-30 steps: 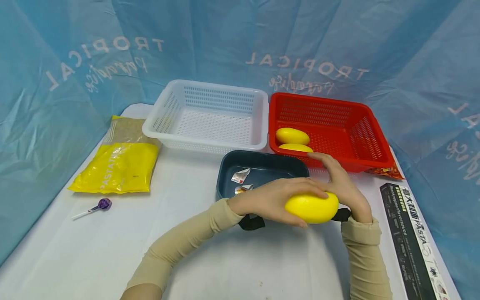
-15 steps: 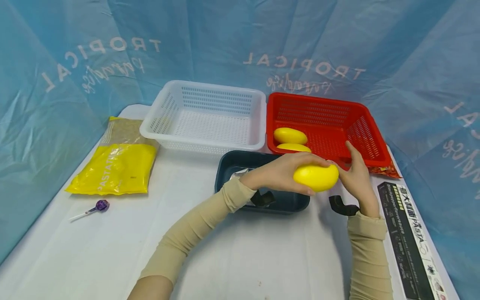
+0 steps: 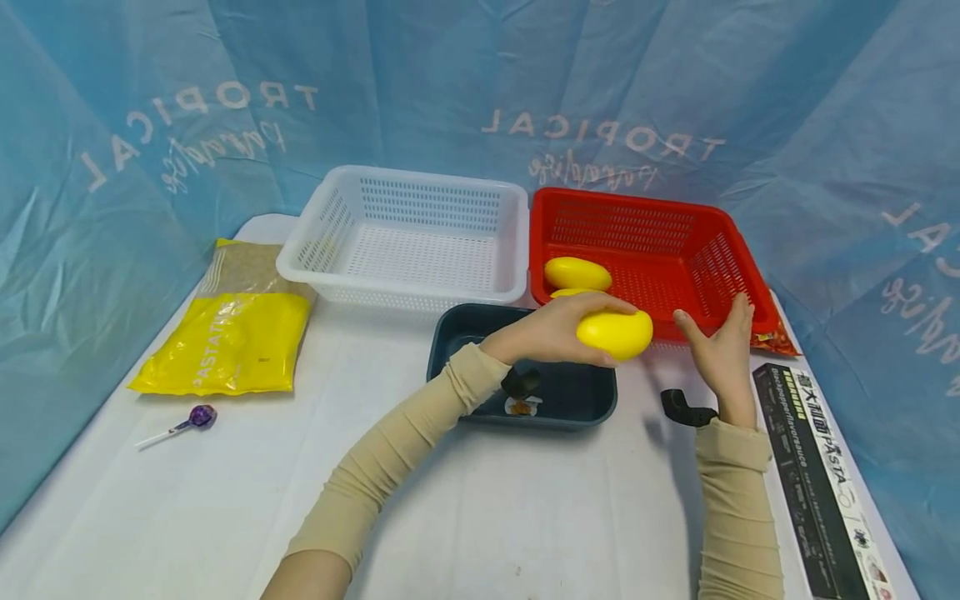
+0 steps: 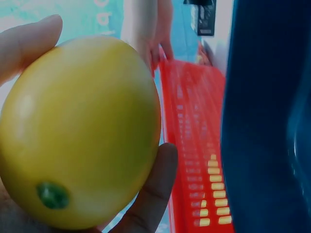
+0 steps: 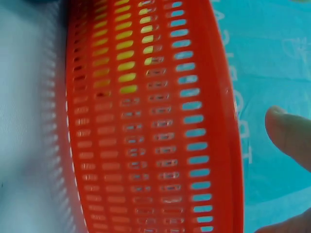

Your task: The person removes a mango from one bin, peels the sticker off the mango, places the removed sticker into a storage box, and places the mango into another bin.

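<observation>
Lemon-shaped yellow fruit point(image 3: 615, 334) is sitting in the left hand point(image 3: 551, 331), whose fingers point(image 4: 150, 194) are curling round it from above and below; the left wrist view is showing a small green stem spot on its skin. The hand is holding it in the air over the far right corner of the dark blue tray point(image 3: 592, 402), just in front of the near wall of the red basket point(image 3: 738, 296).

The right hand point(image 3: 722, 350) is standing just beside the fruit but apart from it, palm turned toward it, its fingers straight and relaxed, gripping nothing, close to the basket's near rim.

Two more yellow fruits point(image 3: 576, 273) are lying inside the red basket, toward its left wall. The red basket is standing at the far right of the desk point(image 3: 525, 517), and a white basket point(image 3: 330, 242) is standing touching it on its left. Small scraps of paper point(image 3: 519, 407) are lying in the blue tray.

A yellow pasta bag point(image 3: 225, 342) is lying along the left edge of the desk, with a purple lollipop point(image 3: 197, 416) nearer the front. A long black pasta box point(image 3: 817, 483) is lying along the right edge.
</observation>
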`<state>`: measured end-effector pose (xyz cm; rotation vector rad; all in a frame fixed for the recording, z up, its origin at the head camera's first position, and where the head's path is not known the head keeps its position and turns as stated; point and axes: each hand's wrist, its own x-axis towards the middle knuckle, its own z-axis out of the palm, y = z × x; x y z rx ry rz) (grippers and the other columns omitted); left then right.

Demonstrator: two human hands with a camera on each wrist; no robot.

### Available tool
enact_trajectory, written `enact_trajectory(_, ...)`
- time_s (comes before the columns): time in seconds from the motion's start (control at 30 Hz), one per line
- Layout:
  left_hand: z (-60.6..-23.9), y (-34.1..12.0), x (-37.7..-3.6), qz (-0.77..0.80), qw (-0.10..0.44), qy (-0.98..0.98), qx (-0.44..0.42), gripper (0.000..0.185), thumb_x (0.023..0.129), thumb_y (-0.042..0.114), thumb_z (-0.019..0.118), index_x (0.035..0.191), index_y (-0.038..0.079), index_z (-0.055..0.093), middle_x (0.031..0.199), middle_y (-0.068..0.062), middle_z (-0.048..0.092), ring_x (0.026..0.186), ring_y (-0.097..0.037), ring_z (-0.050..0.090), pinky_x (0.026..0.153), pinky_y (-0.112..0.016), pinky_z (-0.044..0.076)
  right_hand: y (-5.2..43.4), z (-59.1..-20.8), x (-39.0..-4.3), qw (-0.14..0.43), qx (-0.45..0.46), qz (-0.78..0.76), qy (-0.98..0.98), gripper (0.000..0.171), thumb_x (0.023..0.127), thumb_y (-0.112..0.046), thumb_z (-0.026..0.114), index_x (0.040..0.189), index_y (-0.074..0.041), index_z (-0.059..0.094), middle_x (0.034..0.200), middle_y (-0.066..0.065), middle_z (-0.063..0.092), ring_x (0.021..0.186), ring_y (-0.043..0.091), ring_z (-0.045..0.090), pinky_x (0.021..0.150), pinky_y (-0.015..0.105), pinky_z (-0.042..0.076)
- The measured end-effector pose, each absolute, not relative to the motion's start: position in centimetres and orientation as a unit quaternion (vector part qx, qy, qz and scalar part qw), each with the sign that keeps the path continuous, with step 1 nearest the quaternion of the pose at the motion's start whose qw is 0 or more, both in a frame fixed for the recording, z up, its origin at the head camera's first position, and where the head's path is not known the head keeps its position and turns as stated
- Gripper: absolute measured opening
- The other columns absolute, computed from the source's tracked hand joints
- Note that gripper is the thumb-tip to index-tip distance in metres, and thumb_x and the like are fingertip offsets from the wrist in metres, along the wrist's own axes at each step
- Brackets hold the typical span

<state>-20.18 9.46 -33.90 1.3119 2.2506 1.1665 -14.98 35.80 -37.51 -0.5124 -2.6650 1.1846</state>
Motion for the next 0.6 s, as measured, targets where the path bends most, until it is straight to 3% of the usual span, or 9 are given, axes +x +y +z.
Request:
enact_trajectory(0.3, -33.4, 9.3, -21.5, 0.382, 0.127, 0.801, 0.443, 0.066, 0.081, 0.031, 0.075, 0.141, 0.022, 0.048, 0.142, 0.000, 0.048, 0.123, -0.016, 0.044, 0.098, -0.028, 0.045, 37.3, -38.1, -14.9, 0.130, -0.227, 0.373, -0.890, 0.093, 0.095, -0.043, 0.050, 0.153, -0.001, -0.010, 0.162, 0.017, -0.011, 0.150, 0.033, -0.015, 0.122, 0.052, -0.004)
enact_trajectory(0.6, -32.2, 9.5, -24.2, 0.414, 0.121, 0.814, 0.389, 0.065, 0.081, 0.031, 0.076, 0.139, 0.022, 0.049, 0.137, -0.001, 0.053, 0.110, -0.017, 0.050, 0.089, -0.028, 0.048, 38.6, -38.9, -15.3, 0.150, -0.239, 0.349, -0.894, 0.083, 0.099, -0.040, 0.041, 0.153, 0.001, -0.007, 0.162, 0.019, -0.009, 0.150, 0.034, -0.013, 0.122, 0.052, -0.003)
